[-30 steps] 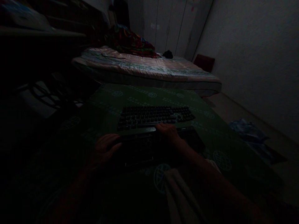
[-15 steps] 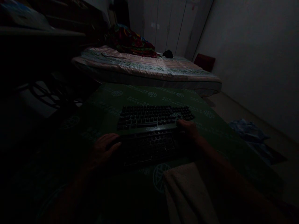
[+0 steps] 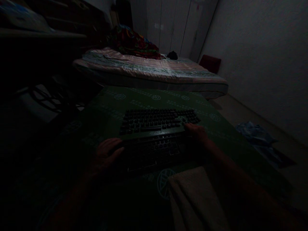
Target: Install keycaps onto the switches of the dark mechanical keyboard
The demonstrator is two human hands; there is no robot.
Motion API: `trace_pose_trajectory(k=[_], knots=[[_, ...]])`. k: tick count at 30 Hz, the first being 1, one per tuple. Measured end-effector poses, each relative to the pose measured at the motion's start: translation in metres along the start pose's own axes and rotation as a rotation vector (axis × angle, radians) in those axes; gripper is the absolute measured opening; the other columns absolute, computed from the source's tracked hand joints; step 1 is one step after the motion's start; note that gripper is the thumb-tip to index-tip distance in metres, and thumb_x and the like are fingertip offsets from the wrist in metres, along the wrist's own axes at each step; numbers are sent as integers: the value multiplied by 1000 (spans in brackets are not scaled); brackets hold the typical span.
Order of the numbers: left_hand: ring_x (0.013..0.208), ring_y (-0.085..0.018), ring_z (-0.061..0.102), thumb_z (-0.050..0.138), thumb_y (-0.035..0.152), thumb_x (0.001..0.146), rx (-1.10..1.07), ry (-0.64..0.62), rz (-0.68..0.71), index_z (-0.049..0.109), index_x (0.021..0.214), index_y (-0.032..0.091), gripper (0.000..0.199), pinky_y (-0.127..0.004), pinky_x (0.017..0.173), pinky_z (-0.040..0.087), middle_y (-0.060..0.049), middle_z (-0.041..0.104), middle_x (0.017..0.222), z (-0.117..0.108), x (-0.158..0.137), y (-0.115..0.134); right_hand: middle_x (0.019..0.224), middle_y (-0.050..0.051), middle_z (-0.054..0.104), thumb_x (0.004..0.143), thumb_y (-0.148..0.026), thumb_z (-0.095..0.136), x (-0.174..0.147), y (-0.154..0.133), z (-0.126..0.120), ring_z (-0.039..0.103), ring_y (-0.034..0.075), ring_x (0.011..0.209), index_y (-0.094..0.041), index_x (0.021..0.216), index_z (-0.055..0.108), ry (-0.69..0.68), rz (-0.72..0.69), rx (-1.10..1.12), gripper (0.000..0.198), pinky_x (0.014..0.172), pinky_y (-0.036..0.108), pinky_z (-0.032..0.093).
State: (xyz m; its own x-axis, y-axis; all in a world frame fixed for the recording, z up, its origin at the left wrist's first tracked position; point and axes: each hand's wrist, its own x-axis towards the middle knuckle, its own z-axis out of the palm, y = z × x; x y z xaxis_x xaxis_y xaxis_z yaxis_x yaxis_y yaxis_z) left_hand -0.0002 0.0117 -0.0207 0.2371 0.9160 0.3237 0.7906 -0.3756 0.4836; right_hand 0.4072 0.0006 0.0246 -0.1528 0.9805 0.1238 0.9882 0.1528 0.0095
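A dark keyboard base (image 3: 154, 150), apparently with its keycaps off, lies in front of me on a green-covered table (image 3: 134, 93). My left hand (image 3: 108, 150) is closed around its left end, thumb on the near side. At the far right corner, my right hand (image 3: 196, 131) has its fingers closed on the base; the darkness hides most of the grip. Just beyond the base, loose black keycaps (image 3: 151, 120) are spread in keyboard order, and my right fingertips are close to their lower right part.
A folded cloth (image 3: 192, 192) lies at the table's near edge. Behind the table stands a bed (image 3: 144, 69) with a red patterned blanket (image 3: 134, 41). A dark stand with a wheel (image 3: 50, 99) is at left. Bluish cloth or plastic (image 3: 255, 133) lies on the floor at right.
My right hand has shifted very slightly to the right at the base's far corner. The left hand, the keyboard base and the keycaps look the same.
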Motion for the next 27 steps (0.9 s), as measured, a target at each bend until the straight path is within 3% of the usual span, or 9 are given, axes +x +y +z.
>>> trace_pose_trajectory(k=[6, 10, 18, 27], knots=[[114, -27, 57, 40, 72, 78, 9, 2, -3, 66, 103, 24, 61, -45, 101, 45, -7, 66, 116, -1, -1, 2, 100, 8, 71, 77, -17, 53, -3, 37, 15, 64, 19, 87, -20, 103, 66, 169, 133, 170, 29, 66, 24, 40], [113, -27, 57, 39, 72, 77, 9, -9, -9, 66, 103, 24, 61, -45, 100, 45, -7, 66, 115, -3, 0, 5, 93, 9, 72, 83, -21, 44, -2, 49, 24, 65, 20, 77, -20, 102, 67, 242, 257, 204, 30, 60, 26, 39], [113, -28, 57, 38, 76, 75, -11, 8, -20, 67, 101, 24, 66, -46, 100, 46, -8, 67, 113, 0, 1, 3, 83, 8, 72, 85, -30, 43, -12, 54, 29, 65, 19, 69, -19, 97, 69, 340, 367, 328, 31, 58, 26, 42], [112, -28, 57, 39, 72, 77, -5, 4, -9, 66, 101, 24, 60, -46, 101, 45, -7, 67, 114, -2, 0, 7, 83, 9, 73, 82, -34, 44, -33, 53, 31, 66, 21, 75, -18, 92, 69, 428, 433, 422, 31, 65, 29, 47]])
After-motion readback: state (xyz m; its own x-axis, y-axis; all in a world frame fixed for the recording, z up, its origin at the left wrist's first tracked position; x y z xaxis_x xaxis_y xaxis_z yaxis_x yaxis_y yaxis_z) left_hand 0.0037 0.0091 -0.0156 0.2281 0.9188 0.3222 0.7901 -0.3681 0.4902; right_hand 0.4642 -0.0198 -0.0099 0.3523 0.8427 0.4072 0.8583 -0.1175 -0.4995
